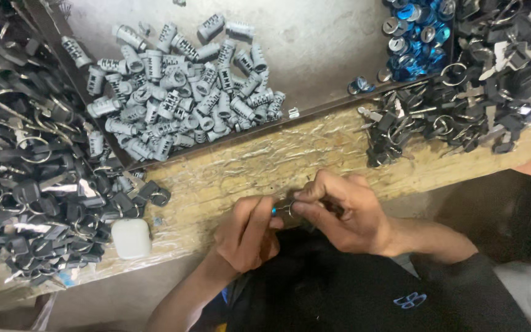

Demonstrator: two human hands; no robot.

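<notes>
The scene is seen from a single head-worn camera, pointed steeply down from above the person's chest. The wooden workbench (235,166) is viewed from its near edge, which runs slantwise across the lower half of the picture. The far side is cut off by the top border. The bench is taken from close range, within arm's reach. No second view is provided, so nothing is shared.

The small part (282,211) pinched between the left hand (248,232) and right hand (342,212) is mostly hidden by fingers; only a blue tip and metal glint show. The key pile (26,184) at left and blue-capped cylinders (414,31) at top run off the frame
</notes>
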